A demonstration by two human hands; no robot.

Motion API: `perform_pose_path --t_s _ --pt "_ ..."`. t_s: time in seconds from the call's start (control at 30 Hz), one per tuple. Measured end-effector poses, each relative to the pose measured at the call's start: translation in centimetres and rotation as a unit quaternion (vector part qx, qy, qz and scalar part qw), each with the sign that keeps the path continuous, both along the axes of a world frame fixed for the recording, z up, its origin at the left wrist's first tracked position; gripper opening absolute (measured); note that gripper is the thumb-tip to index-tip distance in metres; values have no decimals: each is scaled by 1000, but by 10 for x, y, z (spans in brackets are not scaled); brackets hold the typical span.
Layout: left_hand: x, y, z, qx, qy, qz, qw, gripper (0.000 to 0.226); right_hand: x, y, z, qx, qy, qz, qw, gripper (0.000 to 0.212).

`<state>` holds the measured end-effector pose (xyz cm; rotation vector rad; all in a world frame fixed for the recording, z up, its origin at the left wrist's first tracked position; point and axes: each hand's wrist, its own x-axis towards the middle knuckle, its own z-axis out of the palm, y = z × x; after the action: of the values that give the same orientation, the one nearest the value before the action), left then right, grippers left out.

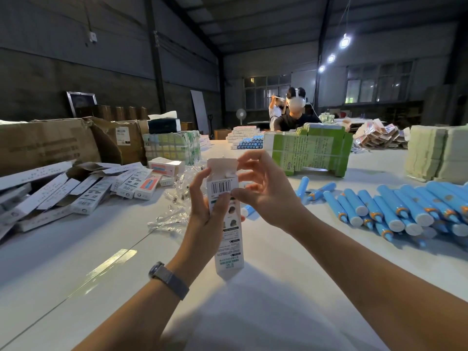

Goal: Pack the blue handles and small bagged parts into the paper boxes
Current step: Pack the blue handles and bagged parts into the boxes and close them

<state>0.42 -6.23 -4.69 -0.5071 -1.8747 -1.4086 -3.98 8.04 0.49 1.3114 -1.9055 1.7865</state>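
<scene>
1. Head view, hands: your left hand curls round the upper part of one box, thumb on the barcode face and fingers behind. Your right hand pinches the box's right edge just below the open top, with its upper fingers bent over the raised flap.

2. Head view, the box: you hold it in the air over the near middle of the table. Its long axis runs near to far and tilts up, open mouth at the far, upper end and closed bottom toward you. Something pale sits in the mouth; you cannot tell from here whether a handle or a bag is inside.

3. Head view, progress: judging by the open flap, this box is at the filling or closing step, not yet shut. At the left lies a heap of boxes, some with flaps loose, so whether they are packed is unclear.

4. Head view, what is left: a large batch of handles lies at the right, mostly side by side, long axes slanting from far left to near right, white caps toward you. A loose pile of bags lies just left of the held box. Much of the job looks to be ahead.

5. Head view, far side: green bundles and more stacked handles stand beyond, near another person.
</scene>
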Motion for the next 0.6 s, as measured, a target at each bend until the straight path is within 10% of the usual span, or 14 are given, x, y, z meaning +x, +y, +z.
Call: perform_pose_path --t_s 0.6 --pt "3 0 5 6 7 -3 1000 32 3 -1 2 50 52 -16 997 16"
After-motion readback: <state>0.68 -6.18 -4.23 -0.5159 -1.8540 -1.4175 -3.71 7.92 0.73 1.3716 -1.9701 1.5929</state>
